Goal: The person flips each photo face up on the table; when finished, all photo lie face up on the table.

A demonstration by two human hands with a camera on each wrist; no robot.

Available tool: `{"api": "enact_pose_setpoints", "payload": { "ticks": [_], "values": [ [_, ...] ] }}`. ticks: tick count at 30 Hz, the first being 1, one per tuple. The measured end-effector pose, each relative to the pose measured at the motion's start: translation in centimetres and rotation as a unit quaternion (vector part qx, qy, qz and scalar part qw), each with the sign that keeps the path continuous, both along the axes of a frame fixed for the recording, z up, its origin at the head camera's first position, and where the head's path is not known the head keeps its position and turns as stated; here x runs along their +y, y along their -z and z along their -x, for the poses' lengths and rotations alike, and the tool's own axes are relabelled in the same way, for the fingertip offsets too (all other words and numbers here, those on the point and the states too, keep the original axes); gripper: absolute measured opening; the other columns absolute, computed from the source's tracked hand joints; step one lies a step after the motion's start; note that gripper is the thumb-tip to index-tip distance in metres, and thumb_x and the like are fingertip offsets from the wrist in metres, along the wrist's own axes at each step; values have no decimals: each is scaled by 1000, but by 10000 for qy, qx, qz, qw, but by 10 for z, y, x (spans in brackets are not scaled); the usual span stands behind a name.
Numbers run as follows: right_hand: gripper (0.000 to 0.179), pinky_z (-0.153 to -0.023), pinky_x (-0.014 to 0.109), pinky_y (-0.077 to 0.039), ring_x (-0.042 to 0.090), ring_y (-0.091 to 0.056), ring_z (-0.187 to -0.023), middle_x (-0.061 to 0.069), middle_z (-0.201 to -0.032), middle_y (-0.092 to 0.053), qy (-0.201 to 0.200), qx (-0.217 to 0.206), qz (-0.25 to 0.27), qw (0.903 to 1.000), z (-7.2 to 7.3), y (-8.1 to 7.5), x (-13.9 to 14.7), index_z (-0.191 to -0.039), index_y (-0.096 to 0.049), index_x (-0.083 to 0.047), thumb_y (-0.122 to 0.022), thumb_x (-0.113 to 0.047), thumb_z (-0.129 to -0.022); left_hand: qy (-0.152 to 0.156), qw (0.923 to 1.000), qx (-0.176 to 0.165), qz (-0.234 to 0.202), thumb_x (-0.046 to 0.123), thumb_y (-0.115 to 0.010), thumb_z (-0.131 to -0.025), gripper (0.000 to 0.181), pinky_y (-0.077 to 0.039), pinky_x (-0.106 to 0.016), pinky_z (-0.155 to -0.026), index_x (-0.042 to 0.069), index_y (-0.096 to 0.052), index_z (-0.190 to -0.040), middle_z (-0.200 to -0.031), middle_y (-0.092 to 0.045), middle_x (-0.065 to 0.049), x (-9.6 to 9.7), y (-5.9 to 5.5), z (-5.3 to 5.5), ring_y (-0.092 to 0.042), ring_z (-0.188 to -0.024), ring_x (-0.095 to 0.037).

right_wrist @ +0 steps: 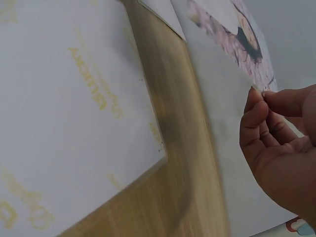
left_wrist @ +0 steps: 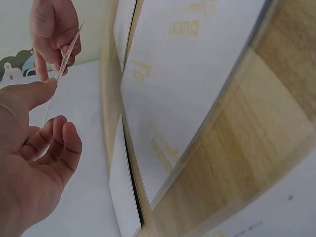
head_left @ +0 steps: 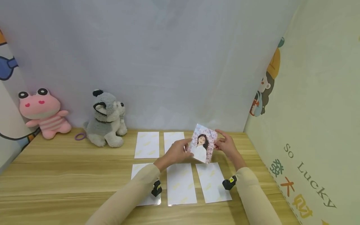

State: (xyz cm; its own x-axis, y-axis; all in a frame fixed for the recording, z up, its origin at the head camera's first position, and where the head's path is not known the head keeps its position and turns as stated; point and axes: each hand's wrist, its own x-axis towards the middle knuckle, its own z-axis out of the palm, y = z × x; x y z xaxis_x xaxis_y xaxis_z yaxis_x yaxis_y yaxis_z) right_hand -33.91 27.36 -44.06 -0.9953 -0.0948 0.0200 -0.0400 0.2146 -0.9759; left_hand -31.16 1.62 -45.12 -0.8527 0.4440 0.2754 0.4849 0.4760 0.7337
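A photo print (head_left: 201,147) of a dark-haired person in white against pink blossom is held tilted above the table's back right part. My left hand (head_left: 177,151) pinches its left edge between thumb and fingers. On the opposite edge, my right hand (head_left: 226,145) pinches it too. Seen from the left wrist, the photo (left_wrist: 69,52) is nearly edge-on between both hands. The right wrist view shows thumb and fingertips of the right hand (right_wrist: 281,128) meeting at the print's border (right_wrist: 242,61). Below lie white sheets with yellow lettering, one (head_left: 181,184) in the front middle.
More white sheets lie around it: front right (head_left: 213,182), front left (head_left: 140,168), back left (head_left: 147,144) and back middle (head_left: 170,139). A grey plush dog (head_left: 105,120), a purple ring (head_left: 80,136) and a pink plush frog (head_left: 45,114) stand at the left. A curtain (head_left: 168,62) hangs behind the wooden table (head_left: 56,175).
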Motion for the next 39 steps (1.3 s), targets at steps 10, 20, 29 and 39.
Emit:
{"api": "enact_pose_setpoints", "payload": {
  "ticks": [10, 20, 29, 39],
  "values": [
    [67, -72, 28, -57, 9, -62, -72, 3, -85, -68, -302, 13, -1205, 9923, 15, -9, 7, -155, -29, 1, -60, 3, -95, 202, 9989, -162, 380, 11, -82, -78, 74, -38, -21, -56, -8, -49, -142, -76, -60, -1, 5, 4, 2, -42, -55, -7],
    [68, -77, 40, -58, 12, -61, -71, 13, -88, -67, -330, -99, -1724, 9844, 32, -8, 6, -152, -33, 2, -65, 4, -92, 18, 9967, -457, 668, 13, -82, -80, 74, -37, -21, -57, -6, -48, -143, -71, -55, 2, 17, 6, 8, -45, -58, -8],
    [74, -62, 27, -51, 7, -52, -59, -1, -67, -57, -262, -63, -1887, 9817, 47, 2, 1, -152, -32, 5, -69, 5, -88, -444, 9924, -656, 942, 20, -85, -78, 76, -40, -23, -55, -3, -50, -143, -68, -56, 3, 32, 19, 19, -48, -59, -9],
    [73, -61, 29, -49, 14, -51, -61, 6, -73, -55, -188, -25, -2300, 9730, 56, 13, -1, -151, -39, -2, -73, -1, -86, -897, 9828, -737, 1439, 26, -85, -80, 73, -57, -44, -85, 1, -54, -141, -91, -70, -8, 44, 21, 20, -68, -93, -28]
  ]
}}
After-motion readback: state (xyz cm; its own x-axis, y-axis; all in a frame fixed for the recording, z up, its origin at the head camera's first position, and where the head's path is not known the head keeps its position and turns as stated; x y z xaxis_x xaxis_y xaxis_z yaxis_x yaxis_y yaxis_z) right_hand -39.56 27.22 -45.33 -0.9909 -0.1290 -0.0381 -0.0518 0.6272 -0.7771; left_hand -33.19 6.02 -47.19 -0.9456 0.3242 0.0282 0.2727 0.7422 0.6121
